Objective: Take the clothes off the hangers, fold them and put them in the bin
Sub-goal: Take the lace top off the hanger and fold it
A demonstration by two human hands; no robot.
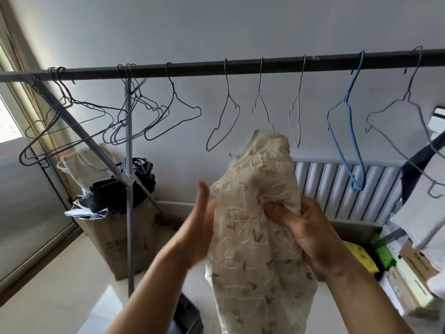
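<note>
Fingers of right hand point(310, 235) clutch the cream garment point(257, 189); left hand point(199, 227) fingers straight; hem cropped.

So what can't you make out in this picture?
Head view only:
- cream garment: its lower part is cut off by the bottom edge.
- dark bin: mostly hidden behind the left forearm and the garment.
- left hand: motion-blurred.
- wire hanger: its lower end is covered by the garment's top.
</note>
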